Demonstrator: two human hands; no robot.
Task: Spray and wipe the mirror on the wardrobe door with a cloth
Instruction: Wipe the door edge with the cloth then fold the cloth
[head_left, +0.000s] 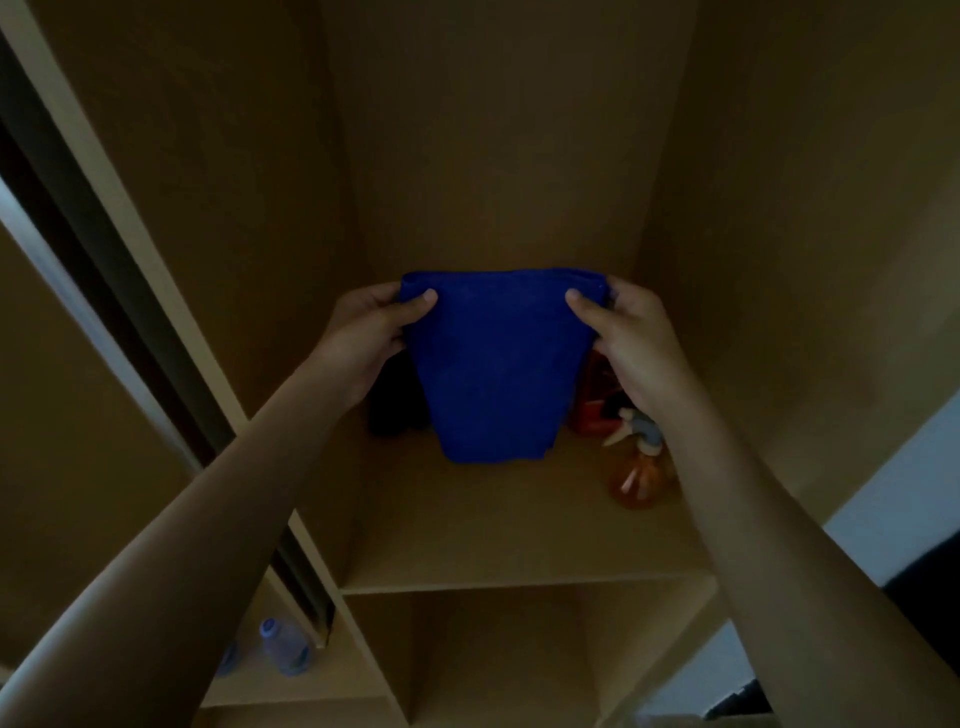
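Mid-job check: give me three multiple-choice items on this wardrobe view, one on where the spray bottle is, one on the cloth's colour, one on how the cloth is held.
1. Where is the spray bottle?
A. On the shelf, under the right forearm
B. In the left hand
C. On the floor

2. What colour is the cloth?
A. White
B. Blue
C. Green

3. How is the cloth held?
A. Lying flat on the shelf
B. Bunched in one hand
C. Hanging, top corners pinched by both hands

Key: 1 A, it stands on the shelf; 2 B, it is plainly blue; 3 C, the left hand and right hand each pinch a corner.
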